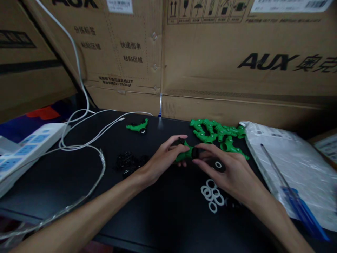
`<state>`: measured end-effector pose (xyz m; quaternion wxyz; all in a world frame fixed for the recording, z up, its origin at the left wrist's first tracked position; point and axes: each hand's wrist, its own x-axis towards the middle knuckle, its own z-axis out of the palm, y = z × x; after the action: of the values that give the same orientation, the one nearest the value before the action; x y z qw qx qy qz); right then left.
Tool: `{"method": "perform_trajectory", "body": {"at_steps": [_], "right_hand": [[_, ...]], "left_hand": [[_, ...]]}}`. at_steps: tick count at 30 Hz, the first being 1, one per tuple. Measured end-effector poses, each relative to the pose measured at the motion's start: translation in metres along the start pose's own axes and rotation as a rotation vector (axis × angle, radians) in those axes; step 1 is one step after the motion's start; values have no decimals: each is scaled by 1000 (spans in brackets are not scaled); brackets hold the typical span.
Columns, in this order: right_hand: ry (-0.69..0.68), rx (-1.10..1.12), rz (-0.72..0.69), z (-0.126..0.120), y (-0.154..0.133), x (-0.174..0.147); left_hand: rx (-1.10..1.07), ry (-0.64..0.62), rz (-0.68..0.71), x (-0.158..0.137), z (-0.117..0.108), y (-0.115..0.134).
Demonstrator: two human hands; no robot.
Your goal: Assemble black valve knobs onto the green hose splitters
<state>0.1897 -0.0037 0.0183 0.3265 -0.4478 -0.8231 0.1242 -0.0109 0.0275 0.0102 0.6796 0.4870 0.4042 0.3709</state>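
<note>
My left hand (160, 154) grips a green plastic Y-shaped hose splitter (186, 154) above the middle of the table. A small black part sticks up from the splitter near my left fingertips. At its right end, the thumb and fingers of my right hand (231, 168) pinch a black ring-shaped cap (195, 153). Whether the cap is fully seated, I cannot tell. White flat washers (212, 193) lie below my right hand, and one single washer (218, 164) is beside its thumb. Small black parts (129, 161) are heaped left of my left wrist.
Several green splitters (217, 131) lie at the back right; another with black parts (138, 126) is at the back left. A blue-handled screwdriver (295, 200) rests on a white plastic package (297, 165). White cables (76, 116) and a power strip (28, 151) occupy the left. Cardboard boxes (210, 45) stand behind.
</note>
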Motion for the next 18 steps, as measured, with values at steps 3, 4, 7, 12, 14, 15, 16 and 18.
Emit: {"method": "perform_trajectory", "body": {"at_steps": [3, 4, 7, 12, 14, 15, 16, 18], "right_hand": [[-85, -20, 86, -3, 1, 0], [-121, -49, 106, -4, 1, 0], [-107, -124, 112, -6, 1, 0], [27, -51, -71, -2, 6, -1], [-1, -40, -66, 0, 7, -1], [-13, -33, -38, 1, 7, -1], [-25, -27, -5, 2, 6, -1], [-53, -44, 46, 2, 4, -1]], "left_hand": [[11, -10, 5, -1, 0, 1], [11, -11, 6, -1, 1, 1], [11, 4, -1, -1, 1, 2], [13, 12, -21, -2, 1, 4], [22, 9, -21, -2, 1, 4], [28, 5, -18, -3, 1, 4], [34, 0, -15, -3, 1, 4], [28, -4, -6, -3, 1, 3]]}}
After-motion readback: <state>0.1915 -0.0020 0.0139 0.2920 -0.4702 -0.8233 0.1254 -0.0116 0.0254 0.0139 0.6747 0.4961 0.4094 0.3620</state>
